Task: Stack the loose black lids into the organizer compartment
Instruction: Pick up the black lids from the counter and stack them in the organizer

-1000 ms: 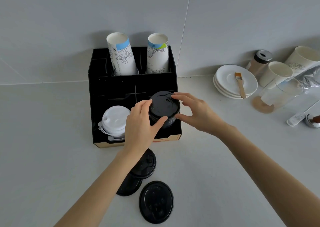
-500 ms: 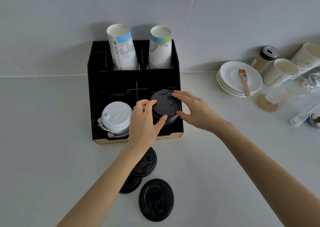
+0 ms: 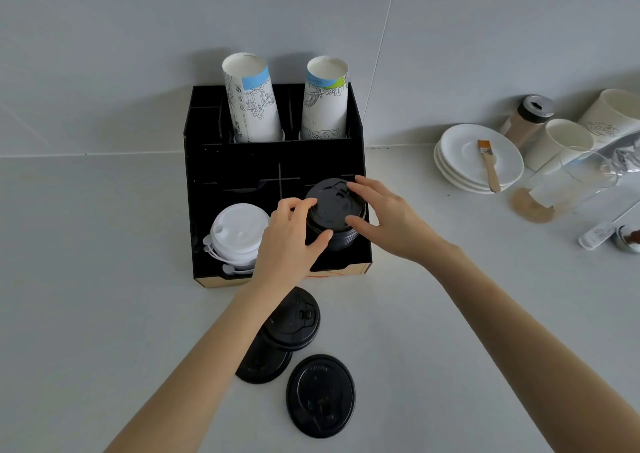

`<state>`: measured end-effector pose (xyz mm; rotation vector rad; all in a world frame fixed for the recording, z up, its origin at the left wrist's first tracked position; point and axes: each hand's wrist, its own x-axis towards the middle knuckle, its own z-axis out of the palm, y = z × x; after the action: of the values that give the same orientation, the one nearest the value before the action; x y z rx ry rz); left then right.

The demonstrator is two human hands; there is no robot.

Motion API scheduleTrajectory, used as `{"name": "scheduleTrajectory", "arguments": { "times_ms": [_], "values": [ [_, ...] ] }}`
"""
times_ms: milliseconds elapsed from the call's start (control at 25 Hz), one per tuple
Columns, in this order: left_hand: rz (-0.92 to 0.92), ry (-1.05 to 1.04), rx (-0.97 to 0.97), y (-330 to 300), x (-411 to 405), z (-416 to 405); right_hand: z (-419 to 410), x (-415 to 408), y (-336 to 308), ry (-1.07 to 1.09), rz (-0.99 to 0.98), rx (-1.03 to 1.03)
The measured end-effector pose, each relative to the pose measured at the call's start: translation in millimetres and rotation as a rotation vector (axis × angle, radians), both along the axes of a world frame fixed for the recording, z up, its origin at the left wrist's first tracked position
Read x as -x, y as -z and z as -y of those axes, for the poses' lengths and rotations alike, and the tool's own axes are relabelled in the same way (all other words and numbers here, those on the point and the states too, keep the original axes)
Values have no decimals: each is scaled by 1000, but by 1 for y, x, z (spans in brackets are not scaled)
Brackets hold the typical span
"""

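A stack of black lids [image 3: 333,210] sits in the front right compartment of the black organizer [image 3: 273,165]. My left hand [image 3: 289,245] grips the stack's left side with thumb and fingers. My right hand [image 3: 388,220] holds its right side and top edge. Three loose black lids lie on the counter in front of the organizer: one upright lid [image 3: 294,319] overlapping a second lid [image 3: 261,362], and a third lid [image 3: 320,395] lying upside down nearest me.
White lids [image 3: 239,233] fill the front left compartment. Two tall paper cup stacks [image 3: 252,103] stand in the back compartments. To the right are white saucers [image 3: 460,165] with a brush [image 3: 488,165], a shaker [image 3: 526,120], cups and a glass [image 3: 568,182].
Both hands stay on the black lid stack, which has settled slightly lower in the compartment. The camera has shifted a little closer.
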<state>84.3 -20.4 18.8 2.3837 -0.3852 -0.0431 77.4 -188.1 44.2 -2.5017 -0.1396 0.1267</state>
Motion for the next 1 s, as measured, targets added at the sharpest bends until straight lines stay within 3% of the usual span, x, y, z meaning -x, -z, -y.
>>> {"name": "scheduleTrajectory", "arguments": {
  "times_ms": [120,240,440,600,720,1000],
  "values": [
    [35,6,60,-2,6,-16,-10,13,-4,109,227,-131],
    [36,39,138,1,20,-44,-28,33,-4,25,345,-195],
    [-113,129,87,20,48,-77,-51,68,29,-217,69,-103],
    [-273,235,-91,39,60,-87,-62,90,58,-229,-229,55],
    [-327,253,-202,46,64,-86,-66,94,70,-204,-253,53],
    [-320,284,-248,48,64,-85,-64,94,77,-172,-235,-39]
  ]
}}
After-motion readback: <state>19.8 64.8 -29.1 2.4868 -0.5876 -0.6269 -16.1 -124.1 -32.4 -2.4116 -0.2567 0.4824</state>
